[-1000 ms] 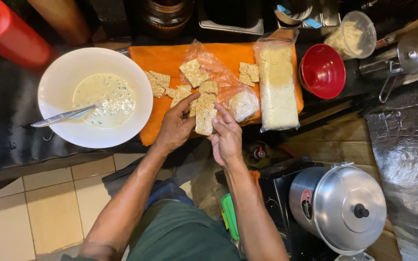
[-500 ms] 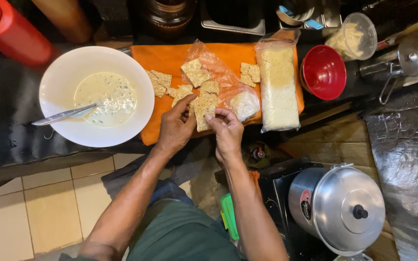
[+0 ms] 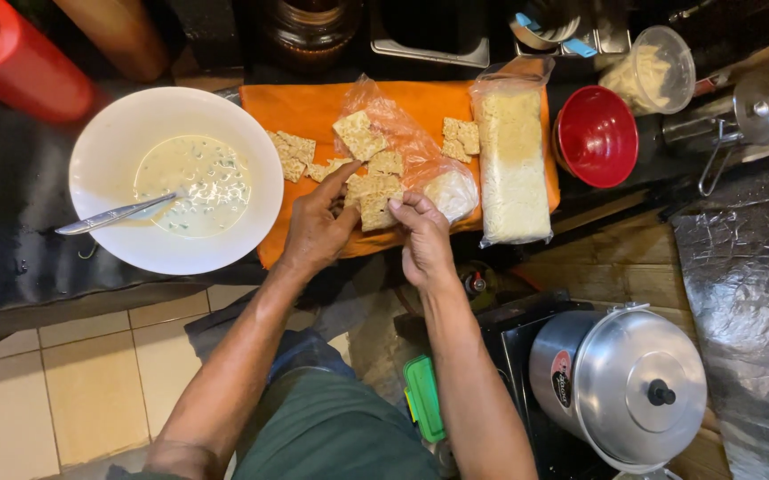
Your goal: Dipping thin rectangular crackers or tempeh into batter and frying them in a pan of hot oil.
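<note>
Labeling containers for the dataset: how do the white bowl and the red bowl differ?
The white bowl is much wider and shallower; the red bowl is small and deep. The white bowl holds pale batter with a spoon resting in it; the red bowl looks empty. The white bowl sits left of the orange board, the red bowl right of it. Both are round and upright.

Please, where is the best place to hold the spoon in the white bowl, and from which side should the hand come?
Grip the spoon by its bare handle end, which juts over the white bowl rim at the left. Come from the left, probably from above: the other end lies sunk in the pale batter, so it is likely wet and slippery.
</note>
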